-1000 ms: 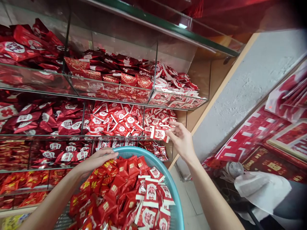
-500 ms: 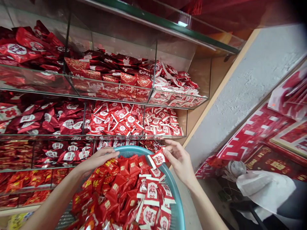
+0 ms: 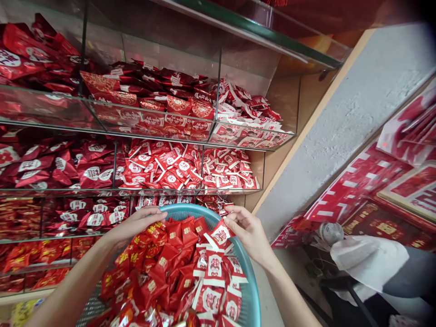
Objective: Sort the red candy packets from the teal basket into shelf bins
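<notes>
A round blue plastic basket (image 3: 252,272) holds many small sealed packets. Red packets with gold characters (image 3: 162,262) fill the left and middle, while red-and-white double-happiness packets (image 3: 215,267) lie along the right. My left hand (image 3: 145,220) grips the basket's far left rim, its fingertips reaching over the edge. At the far right rim, my right hand (image 3: 247,229) pinches the corner of one red-and-white packet (image 3: 218,235), which rests low over the others. The fingertips partly hide that corner.
Glass shelves (image 3: 150,129) with dividers stand ahead, their compartments full of red packets (image 3: 163,165). A grey wall (image 3: 323,122) flanks them on the right. Beyond are red printed goods (image 3: 371,218) and a white cloth-like sheet (image 3: 368,259). A yellow packet (image 3: 25,311) lies lower left.
My right hand has lowered the pinched red-and-white packet slightly down and left, onto the other packets in the basket. My left hand stays on the rim. The view has shifted a little.
</notes>
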`<state>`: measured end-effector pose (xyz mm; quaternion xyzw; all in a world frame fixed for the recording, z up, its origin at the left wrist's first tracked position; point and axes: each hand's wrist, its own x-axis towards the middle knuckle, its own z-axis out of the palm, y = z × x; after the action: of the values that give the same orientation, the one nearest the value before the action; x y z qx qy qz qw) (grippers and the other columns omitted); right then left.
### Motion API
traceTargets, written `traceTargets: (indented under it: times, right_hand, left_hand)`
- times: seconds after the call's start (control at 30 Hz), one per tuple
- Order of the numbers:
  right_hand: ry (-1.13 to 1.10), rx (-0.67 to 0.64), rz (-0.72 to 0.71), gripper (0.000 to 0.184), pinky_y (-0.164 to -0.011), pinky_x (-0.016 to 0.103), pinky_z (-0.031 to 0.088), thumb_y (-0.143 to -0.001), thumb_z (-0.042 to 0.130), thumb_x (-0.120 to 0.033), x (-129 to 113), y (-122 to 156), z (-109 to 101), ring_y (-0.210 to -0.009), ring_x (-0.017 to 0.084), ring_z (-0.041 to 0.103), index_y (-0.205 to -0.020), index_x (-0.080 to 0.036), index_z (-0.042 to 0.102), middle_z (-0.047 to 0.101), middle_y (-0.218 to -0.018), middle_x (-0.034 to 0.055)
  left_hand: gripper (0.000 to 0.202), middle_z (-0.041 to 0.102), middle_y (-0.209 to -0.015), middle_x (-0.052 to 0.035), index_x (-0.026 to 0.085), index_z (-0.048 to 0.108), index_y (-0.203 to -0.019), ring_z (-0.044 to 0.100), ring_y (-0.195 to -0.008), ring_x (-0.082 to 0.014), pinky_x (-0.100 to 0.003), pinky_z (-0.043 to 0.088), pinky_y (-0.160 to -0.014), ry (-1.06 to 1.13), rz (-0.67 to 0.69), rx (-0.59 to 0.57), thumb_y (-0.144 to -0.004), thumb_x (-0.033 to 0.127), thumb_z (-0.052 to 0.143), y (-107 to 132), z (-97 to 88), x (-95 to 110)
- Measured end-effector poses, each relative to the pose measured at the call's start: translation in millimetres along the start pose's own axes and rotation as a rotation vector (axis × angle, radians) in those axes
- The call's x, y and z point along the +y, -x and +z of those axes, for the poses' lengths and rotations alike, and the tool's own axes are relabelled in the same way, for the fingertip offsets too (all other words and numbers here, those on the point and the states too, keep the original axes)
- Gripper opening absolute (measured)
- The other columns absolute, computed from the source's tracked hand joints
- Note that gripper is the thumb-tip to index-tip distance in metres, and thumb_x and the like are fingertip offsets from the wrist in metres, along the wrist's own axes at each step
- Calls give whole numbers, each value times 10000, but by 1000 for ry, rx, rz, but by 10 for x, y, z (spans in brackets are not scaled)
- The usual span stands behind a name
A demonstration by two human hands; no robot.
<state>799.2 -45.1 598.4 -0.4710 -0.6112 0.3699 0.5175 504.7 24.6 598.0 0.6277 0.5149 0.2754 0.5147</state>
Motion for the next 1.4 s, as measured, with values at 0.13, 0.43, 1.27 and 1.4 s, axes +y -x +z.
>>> traceTargets:
  times: [0.13, 0.43, 1.27, 1.4]
  right_hand:
    - [88, -119, 16, 242, -626, 256, 415, -844, 570, -351, -71, 142, 44, -648, 120, 504, -1037, -206, 575, 570, -712, -23]
    - [232, -503, 59, 165, -632, 229, 400, -878, 512, -284, -90, 439, 114, -683, 117, 497, -1003, -227, 604, 567, -769, -19]
    - [578, -515, -16, 73, -723, 243, 393, -819, 597, -157, -76, 527, 119, -734, 127, 537, -787, -222, 600, 597, -768, -36]
    - [588, -499, -18, 52, -750, 268, 412, -830, 610, -272, -146, 444, 44, -804, 155, 558, -852, -224, 608, 627, -820, -11]
  left_hand:
    - [330, 611, -783, 8, 197, 655, -697, 543, -763, -182, -248, 417, -674, 30, 11, 1, -668, 526, 648, -9, 7, 5]
    - [380, 574, -756, 1, 186, 611, -685, 537, -750, -193, -258, 418, -651, 13, 25, -36, -686, 566, 611, -10, 5, 0]
    - [350, 585, -801, -6, 200, 633, -713, 532, -816, -206, -257, 422, -708, -9, 64, -15, -697, 549, 611, -16, 0, -28]
    - [358, 581, -781, -1, 193, 629, -685, 521, -784, -197, -260, 406, -704, -27, 71, 1, -695, 550, 611, -14, 1, -22]
